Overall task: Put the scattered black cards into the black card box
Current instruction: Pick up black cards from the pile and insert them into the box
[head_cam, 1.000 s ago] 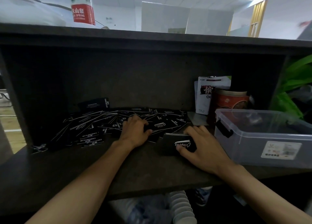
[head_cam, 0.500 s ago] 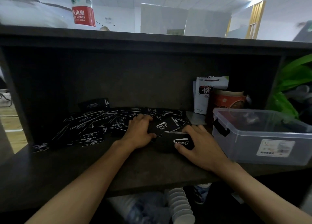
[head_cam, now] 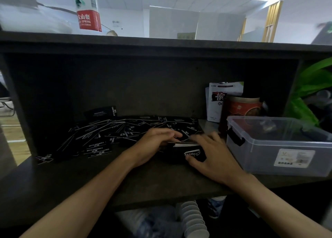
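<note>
Your right hand grasps the card box, now open-side up, long axis left-right; left hand, shifted right, holds cards over it.

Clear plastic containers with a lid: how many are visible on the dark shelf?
1. The clear plastic lidded container stands at the right end of the dark shelf, beside the right hand. Others may be hidden.

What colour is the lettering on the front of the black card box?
White script lettering on the black card box, seen only in the head view.
</note>
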A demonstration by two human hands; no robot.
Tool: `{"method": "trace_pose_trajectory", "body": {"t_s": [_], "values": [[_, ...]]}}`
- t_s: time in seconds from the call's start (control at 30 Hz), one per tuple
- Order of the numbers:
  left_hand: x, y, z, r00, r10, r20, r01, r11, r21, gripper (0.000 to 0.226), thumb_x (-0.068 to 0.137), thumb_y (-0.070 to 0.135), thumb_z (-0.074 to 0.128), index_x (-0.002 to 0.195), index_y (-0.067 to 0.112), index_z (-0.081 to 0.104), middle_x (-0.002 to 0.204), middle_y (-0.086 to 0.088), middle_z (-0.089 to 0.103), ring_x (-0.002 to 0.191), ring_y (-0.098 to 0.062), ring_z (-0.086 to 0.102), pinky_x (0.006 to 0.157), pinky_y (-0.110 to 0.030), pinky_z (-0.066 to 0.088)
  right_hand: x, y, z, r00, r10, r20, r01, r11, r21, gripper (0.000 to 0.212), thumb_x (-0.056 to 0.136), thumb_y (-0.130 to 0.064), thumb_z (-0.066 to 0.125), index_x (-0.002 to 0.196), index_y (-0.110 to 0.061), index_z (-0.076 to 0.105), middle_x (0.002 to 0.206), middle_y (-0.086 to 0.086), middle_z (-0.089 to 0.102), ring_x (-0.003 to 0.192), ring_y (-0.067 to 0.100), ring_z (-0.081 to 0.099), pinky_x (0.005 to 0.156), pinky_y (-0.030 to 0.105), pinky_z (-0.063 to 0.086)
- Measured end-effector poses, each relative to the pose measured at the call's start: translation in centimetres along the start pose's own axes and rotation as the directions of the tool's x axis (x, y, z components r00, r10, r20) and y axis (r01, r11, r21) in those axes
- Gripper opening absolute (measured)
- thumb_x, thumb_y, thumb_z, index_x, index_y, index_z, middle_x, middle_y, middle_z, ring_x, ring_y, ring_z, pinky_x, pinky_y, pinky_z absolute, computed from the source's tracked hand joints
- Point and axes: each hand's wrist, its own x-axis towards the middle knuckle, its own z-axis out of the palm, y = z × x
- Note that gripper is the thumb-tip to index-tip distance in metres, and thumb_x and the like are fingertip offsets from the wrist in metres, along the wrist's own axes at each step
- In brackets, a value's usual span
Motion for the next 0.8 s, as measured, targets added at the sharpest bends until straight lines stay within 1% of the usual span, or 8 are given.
{"method": "trace_pose_trajectory", "body": {"t_s": [0.07,0.13,0.23,0.3,0.37,0.5,0.67,0.8], "values": [[0.4,0.0,0.0,0.999,-0.008,-0.032,0.008,1.0,-0.01,0.027,0.1,0.027,0.048,0.106,0.024,0.074,0.099,-0.007,0.075,0.099,-0.019,0.07,0.09,-0.035,0.049,0.0,-0.3,0.1,0.999,-0.042,0.035,0.043,0.998,-0.036,0.048,0.084,-0.066,0.048,0.119,-0.035,0.054,0.113,-0.015,0.051,0.119,0.007,0.034,0.097,0.038,0.041],[0.7,-0.5,-0.4,0.975,0.07,-0.211,-0.026,0.979,0.204,0.022,0.099,0.03,0.052,0.1,0.025,0.073,0.089,0.0,0.076,0.089,-0.008,0.07,0.081,-0.031,0.048,0.2,-0.4,0.1,0.997,-0.037,0.074,0.041,0.998,-0.043,0.046,0.084,-0.066,0.047,0.117,-0.035,0.053,0.111,-0.015,0.049,0.112,0.007,0.037,0.094,0.038,0.043],[1.1,-2.0,-1.9,0.888,0.253,-0.383,0.138,0.649,0.748,0.024,0.091,0.043,0.062,0.104,0.024,0.068,0.093,0.006,0.066,0.089,-0.009,0.063,0.081,-0.034,0.051,0.9,-0.4,-0.1,0.99,-0.013,0.14,0.022,0.998,-0.059,0.053,0.082,-0.076,0.04,0.118,-0.038,0.048,0.11,-0.016,0.048,0.104,0.006,0.04,0.087,0.034,0.045],[1.1,-2.9,-2.5,0.899,0.207,-0.385,0.254,0.47,0.845,0.043,0.086,0.053,0.064,0.116,0.024,0.064,0.107,0.0,0.059,0.103,-0.017,0.056,0.092,-0.036,0.046,1.5,-0.5,-0.1,0.987,0.021,0.159,-0.01,0.997,-0.071,0.062,0.081,-0.083,0.033,0.12,-0.038,0.048,0.11,-0.014,0.05,0.105,0.008,0.042,0.085,0.034,0.045],[1.2,-3.5,-2.6,0.911,0.17,-0.375,0.279,0.414,0.866,0.049,0.083,0.055,0.064,0.122,0.026,0.062,0.116,-0.004,0.055,0.112,-0.022,0.05,0.099,-0.037,0.04,1.4,-0.8,0.5,0.993,0.047,0.106,-0.037,0.995,-0.097,0.069,0.082,-0.083,0.033,0.127,-0.034,0.049,0.117,-0.011,0.052,0.111,0.011,0.042,0.089,0.037,0.046],[1.5,-3.6,-2.5,0.897,0.194,-0.398,0.265,0.484,0.834,0.047,0.079,0.047,0.072,0.119,0.025,0.06,0.117,-0.002,0.054,0.113,-0.021,0.05,0.102,-0.037,0.039,0.8,-0.9,1.4,0.996,0.088,0.007,-0.087,0.991,-0.103,0.068,0.081,-0.084,0.033,0.123,-0.035,0.053,0.117,-0.011,0.054,0.111,0.009,0.042,0.09,0.038,0.046],[0.9,-2.5,-2.0,0.856,0.237,-0.459,0.081,0.816,0.573,0.025,0.084,0.014,0.072,0.089,0.032,0.055,0.088,0.009,0.063,0.084,-0.007,0.062,0.068,-0.014,0.045,0.8,-0.9,1.3,0.991,0.127,-0.035,-0.13,0.984,-0.125,0.066,0.079,-0.084,0.034,0.116,-0.033,0.053,0.117,-0.009,0.058,0.111,0.011,0.045,0.091,0.04,0.046],[0.2,-1.1,-1.7,0.902,0.246,-0.354,-0.116,0.93,0.35,0.022,0.088,0.007,0.066,0.089,0.029,0.066,0.083,0.008,0.07,0.084,-0.003,0.067,0.07,-0.015,0.049,0.7,-0.8,1.4,0.974,0.202,-0.103,-0.214,0.968,-0.128,0.072,0.075,-0.084,0.04,0.125,-0.033,0.038,0.122,-0.004,0.055,0.11,0.016,0.048,0.089,0.042,0.048]]}}
